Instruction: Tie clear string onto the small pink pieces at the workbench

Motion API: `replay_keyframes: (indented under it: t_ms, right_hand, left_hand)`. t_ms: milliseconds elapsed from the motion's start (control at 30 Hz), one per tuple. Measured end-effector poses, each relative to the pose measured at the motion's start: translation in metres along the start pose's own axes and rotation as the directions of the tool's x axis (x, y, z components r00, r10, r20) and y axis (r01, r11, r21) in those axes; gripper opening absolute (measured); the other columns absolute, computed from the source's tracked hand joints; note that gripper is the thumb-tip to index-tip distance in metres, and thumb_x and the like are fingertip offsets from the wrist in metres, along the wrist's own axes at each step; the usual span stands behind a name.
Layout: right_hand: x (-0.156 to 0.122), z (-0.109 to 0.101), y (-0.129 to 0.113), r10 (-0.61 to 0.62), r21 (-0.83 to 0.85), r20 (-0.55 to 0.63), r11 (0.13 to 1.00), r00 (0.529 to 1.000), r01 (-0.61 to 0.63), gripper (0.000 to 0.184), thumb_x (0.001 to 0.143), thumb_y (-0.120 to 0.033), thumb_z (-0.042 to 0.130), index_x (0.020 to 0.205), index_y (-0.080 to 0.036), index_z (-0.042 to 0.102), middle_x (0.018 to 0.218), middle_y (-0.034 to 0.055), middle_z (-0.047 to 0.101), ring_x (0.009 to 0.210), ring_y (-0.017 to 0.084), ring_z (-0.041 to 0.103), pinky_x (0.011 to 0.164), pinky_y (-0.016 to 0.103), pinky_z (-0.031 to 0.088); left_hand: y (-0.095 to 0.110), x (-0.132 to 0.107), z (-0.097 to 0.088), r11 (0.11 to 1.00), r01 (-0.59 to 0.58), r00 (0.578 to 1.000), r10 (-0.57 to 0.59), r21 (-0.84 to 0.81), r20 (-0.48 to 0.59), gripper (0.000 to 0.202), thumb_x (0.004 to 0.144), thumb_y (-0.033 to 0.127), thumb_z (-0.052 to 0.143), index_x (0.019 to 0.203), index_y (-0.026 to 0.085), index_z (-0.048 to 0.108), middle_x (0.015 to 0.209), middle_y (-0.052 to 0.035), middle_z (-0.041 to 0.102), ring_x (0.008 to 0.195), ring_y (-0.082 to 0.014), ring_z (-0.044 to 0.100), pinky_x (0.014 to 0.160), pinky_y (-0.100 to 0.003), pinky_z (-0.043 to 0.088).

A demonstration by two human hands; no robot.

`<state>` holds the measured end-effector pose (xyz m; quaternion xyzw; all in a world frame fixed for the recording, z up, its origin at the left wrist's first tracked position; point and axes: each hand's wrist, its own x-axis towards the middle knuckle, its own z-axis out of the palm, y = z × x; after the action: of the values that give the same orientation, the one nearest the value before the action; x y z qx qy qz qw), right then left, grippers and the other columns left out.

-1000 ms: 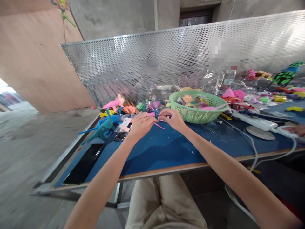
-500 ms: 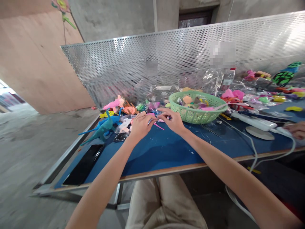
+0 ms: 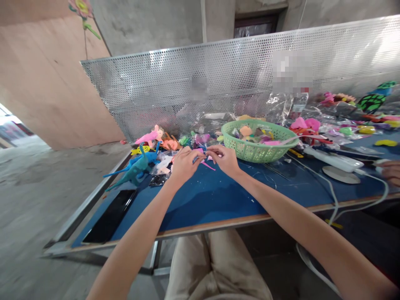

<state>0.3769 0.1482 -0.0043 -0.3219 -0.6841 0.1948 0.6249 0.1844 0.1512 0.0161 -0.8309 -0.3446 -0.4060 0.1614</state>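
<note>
My left hand (image 3: 186,162) and my right hand (image 3: 225,160) meet above the blue table, fingertips almost touching. Both are closed in a pinch. What lies between the fingers is too small to make out. A pink piece (image 3: 197,151) shows beside the left fingers, and a thin pink strand (image 3: 208,166) hangs or lies just below the hands; I cannot tell whether either is held. Left of my left hand is a heap of clear plastic bags with pale pieces (image 3: 163,166). A green basket (image 3: 259,151) of coloured pieces stands right behind my right hand.
Blue and teal dinosaur figures (image 3: 137,168) stand at the left, above a black phone-like slab (image 3: 109,216). Rightward lie a white corded tool (image 3: 333,160), a grey oval pad (image 3: 341,174) and another person's hand (image 3: 391,171). A perforated metal screen (image 3: 175,83) borders the back.
My right hand's raised forefinger has come down and curled toward the thumb. My left hand has hardly moved. The other person's hand at the right edge now grips a white handle-like part.
</note>
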Motion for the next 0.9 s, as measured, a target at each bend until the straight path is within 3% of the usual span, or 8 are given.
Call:
replay_keyframes:
  t_ms: [200, 500, 633, 733, 900]
  right_hand:
    - [-0.0018, 0.0001, -0.0025, 0.033, -0.009, -0.027, 0.999, 0.999, -0.034, 0.028, 0.091, -0.049, 0.065, 0.091, -0.023, 0.075, 0.056, -0.0004, 0.064, 0.048, 0.016, 0.060, 0.052, 0.031, 0.050]
    - [-0.0029, -0.0022, -0.0019, 0.005, -0.046, -0.006, 0.999, 1.000, -0.006, 0.027, 0.091, -0.048, 0.064, 0.096, -0.026, 0.079, 0.057, -0.0007, 0.067, 0.046, 0.016, 0.060, 0.052, 0.031, 0.051]
    - [-0.0031, -0.0006, -0.0015, -0.012, -0.085, 0.009, 0.996, 1.000, 0.012, 0.028, 0.093, -0.047, 0.063, 0.098, -0.027, 0.081, 0.054, -0.0004, 0.067, 0.050, 0.018, 0.064, 0.059, 0.033, 0.055]
    - [-0.0030, 0.0013, -0.0012, -0.051, -0.075, 0.042, 0.996, 0.998, 0.055, 0.029, 0.094, -0.045, 0.061, 0.107, -0.027, 0.080, 0.066, 0.0013, 0.073, 0.063, 0.020, 0.070, 0.070, 0.036, 0.059]
    - [-0.0026, 0.0032, 0.0007, -0.074, -0.043, 0.138, 0.996, 0.988, 0.081, 0.032, 0.097, -0.040, 0.057, 0.122, -0.030, 0.074, 0.107, 0.0059, 0.076, 0.084, 0.021, 0.072, 0.078, 0.038, 0.060]
  left_hand:
    - [0.0027, 0.0010, -0.0020, 0.999, 0.001, 1.000, -0.001, -0.032, 0.000, 0.020, 0.093, 0.039, 0.064, 0.091, 0.022, 0.075, 0.077, -0.0035, 0.066, 0.076, -0.0184, 0.056, 0.074, -0.030, 0.042]
    - [0.0044, 0.0021, -0.0038, 0.998, 0.013, 1.000, -0.014, -0.058, -0.011, 0.021, 0.093, 0.040, 0.064, 0.090, 0.022, 0.074, 0.077, -0.0032, 0.065, 0.075, -0.0176, 0.057, 0.072, -0.030, 0.044]
    - [0.0030, 0.0017, -0.0034, 0.997, 0.036, 0.999, -0.037, -0.070, -0.009, 0.020, 0.093, 0.038, 0.065, 0.089, 0.022, 0.074, 0.078, -0.0035, 0.066, 0.076, -0.0180, 0.058, 0.073, -0.031, 0.046]
    - [0.0024, 0.0021, -0.0040, 0.991, 0.084, 0.996, -0.087, -0.103, -0.025, 0.016, 0.092, 0.036, 0.066, 0.091, 0.022, 0.074, 0.082, -0.0039, 0.070, 0.079, -0.0185, 0.060, 0.075, -0.031, 0.048]
    - [0.0033, 0.0037, -0.0073, 0.974, 0.150, 0.987, -0.156, -0.169, -0.025, 0.014, 0.092, 0.034, 0.067, 0.093, 0.022, 0.075, 0.086, -0.0036, 0.072, 0.083, -0.0183, 0.063, 0.077, -0.031, 0.050]
